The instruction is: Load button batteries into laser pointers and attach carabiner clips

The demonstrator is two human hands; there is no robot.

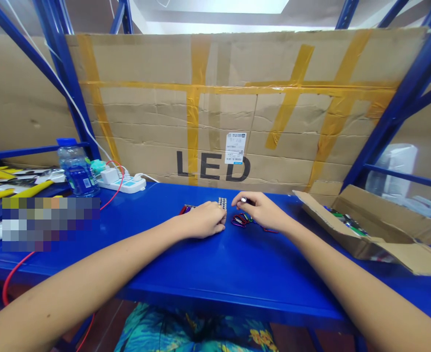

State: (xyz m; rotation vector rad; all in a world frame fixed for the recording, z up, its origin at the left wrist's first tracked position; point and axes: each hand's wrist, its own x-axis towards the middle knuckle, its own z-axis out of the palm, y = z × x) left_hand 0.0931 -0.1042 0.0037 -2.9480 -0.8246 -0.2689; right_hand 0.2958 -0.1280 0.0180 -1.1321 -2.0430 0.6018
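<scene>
My left hand (208,219) rests on the blue table with its fingers curled closed; what they hold, if anything, is hidden. Rows of small shiny silver cylinders (223,201) stand just beyond its fingertips. Partly behind that hand lie slim red and dark pieces (186,209). My right hand (264,209) is closed around a small dark cylinder with a bright round end, which looks like a mini flashlight (244,200). Below the right fingers, red, purple and green carabiners (242,220) lie in a small heap. A red piece (270,230) shows under the right wrist.
An open cardboard box (369,247) on the right holds small coloured cylinders (347,222). At left stand a bottle of blue liquid (76,171) and a white power strip (125,184) with a red cable. Behind, a taped cardboard panel (157,132) closes off the table.
</scene>
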